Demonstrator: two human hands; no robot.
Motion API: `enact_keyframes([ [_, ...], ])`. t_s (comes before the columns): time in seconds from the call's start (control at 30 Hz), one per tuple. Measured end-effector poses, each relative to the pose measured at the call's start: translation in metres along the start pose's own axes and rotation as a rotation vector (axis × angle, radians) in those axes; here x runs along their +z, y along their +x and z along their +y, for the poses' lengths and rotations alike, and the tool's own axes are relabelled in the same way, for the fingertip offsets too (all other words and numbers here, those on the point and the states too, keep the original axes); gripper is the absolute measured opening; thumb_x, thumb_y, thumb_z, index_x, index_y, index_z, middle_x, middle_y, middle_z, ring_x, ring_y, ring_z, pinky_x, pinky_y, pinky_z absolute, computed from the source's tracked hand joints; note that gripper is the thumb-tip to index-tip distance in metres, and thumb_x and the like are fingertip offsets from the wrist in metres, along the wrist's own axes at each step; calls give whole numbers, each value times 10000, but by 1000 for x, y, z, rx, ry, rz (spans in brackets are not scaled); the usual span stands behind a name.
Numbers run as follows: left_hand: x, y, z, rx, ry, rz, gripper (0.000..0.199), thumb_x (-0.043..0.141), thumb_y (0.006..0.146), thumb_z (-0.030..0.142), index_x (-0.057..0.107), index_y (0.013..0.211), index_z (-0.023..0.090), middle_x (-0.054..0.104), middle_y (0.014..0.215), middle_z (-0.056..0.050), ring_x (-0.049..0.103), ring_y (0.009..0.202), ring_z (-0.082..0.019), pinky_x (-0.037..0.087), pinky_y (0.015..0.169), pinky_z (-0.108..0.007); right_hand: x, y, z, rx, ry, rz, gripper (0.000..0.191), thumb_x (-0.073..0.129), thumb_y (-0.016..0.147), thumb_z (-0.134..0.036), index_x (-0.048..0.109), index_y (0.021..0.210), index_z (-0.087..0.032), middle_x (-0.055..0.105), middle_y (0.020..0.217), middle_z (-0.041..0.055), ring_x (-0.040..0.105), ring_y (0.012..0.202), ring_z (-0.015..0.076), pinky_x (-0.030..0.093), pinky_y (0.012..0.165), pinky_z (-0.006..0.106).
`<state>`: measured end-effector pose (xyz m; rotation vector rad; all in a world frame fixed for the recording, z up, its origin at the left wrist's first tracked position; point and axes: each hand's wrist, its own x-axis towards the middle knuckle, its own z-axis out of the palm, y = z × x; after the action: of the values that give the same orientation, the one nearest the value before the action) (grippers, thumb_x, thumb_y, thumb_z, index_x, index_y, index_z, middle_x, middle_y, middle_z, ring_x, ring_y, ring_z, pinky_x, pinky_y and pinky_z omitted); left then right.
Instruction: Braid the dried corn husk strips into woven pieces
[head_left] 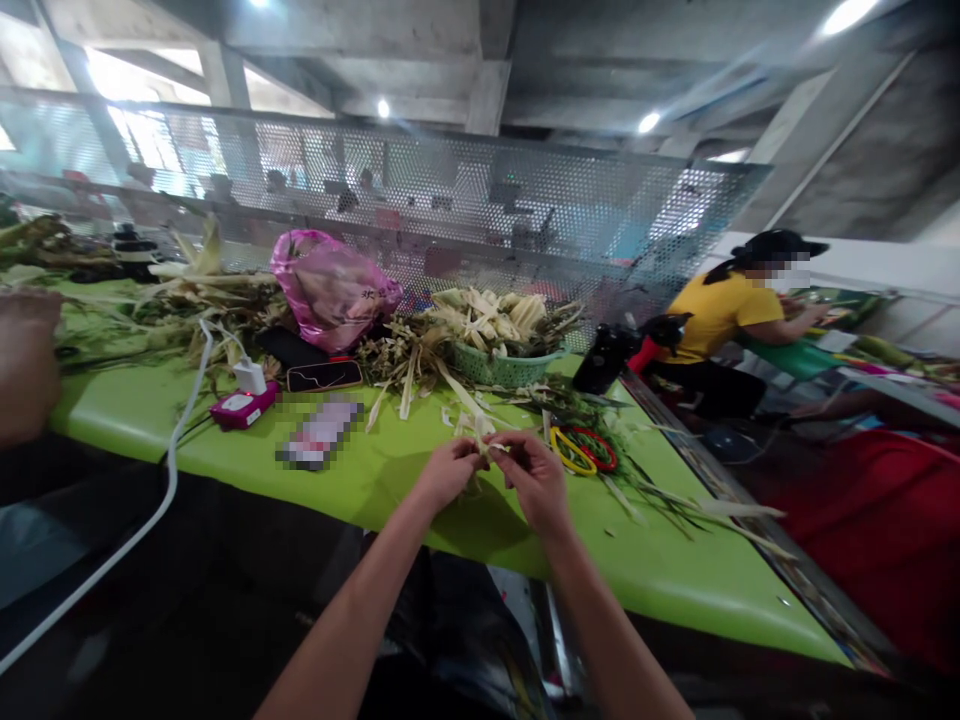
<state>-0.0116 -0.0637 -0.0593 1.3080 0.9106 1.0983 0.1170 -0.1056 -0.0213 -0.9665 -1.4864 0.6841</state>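
Observation:
My left hand (448, 472) and my right hand (536, 482) meet just above the near edge of the green table (675, 550). Their fingertips pinch a pale strip of corn husk (481, 425) between them. The fingers hide part of the strip, so its full shape does not show. Just right of my right hand lies a pair of scissors (574, 452) with yellow and red handles. Beyond both hands, a green plastic basket (499, 372) holds a heap of pale husks (487, 318). Loose dry husk strips (409, 385) trail in front of it.
A pink plastic bag (330, 290), a phone (325, 375) and a purple power block (244, 408) with a white cable (174, 450) stand left. A black object (596, 360) sits at the right edge. A person in yellow (705, 310) works beyond it. Another person's arm (26, 365) reaches in left.

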Motion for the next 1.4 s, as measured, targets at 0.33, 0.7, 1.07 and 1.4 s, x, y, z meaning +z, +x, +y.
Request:
enact_keyframes([
  [0.33,0,-1,2,105,154,149,166,657,679,226,590,818,165,542,638,36,489,608,-98,405,599,-205,-8,14,3,-113,-348,-114,123,602,829,-285,688,857,-203,682,801,30,602,677,169,462,635,282],
  [0.7,-2,-3,4,211,385,236,130,592,671,173,544,792,178,557,674,40,513,625,-99,388,599,-210,-9,15,5,-138,-426,-99,65,610,791,-234,654,784,-187,637,735,29,568,668,171,435,632,283],
  [1.07,-2,-5,12,270,521,264,130,568,671,169,539,796,192,577,702,36,529,645,-102,384,616,-211,-12,21,5,-60,-467,-120,95,597,775,-248,655,758,-175,651,685,19,580,628,165,433,612,273],
  [1.4,-5,-11,15,370,643,177,147,592,681,181,550,822,197,584,705,10,506,623,-124,362,613,-228,-14,25,-12,-172,-736,-262,90,568,783,-194,653,756,-193,650,759,40,576,707,178,404,646,269],
])
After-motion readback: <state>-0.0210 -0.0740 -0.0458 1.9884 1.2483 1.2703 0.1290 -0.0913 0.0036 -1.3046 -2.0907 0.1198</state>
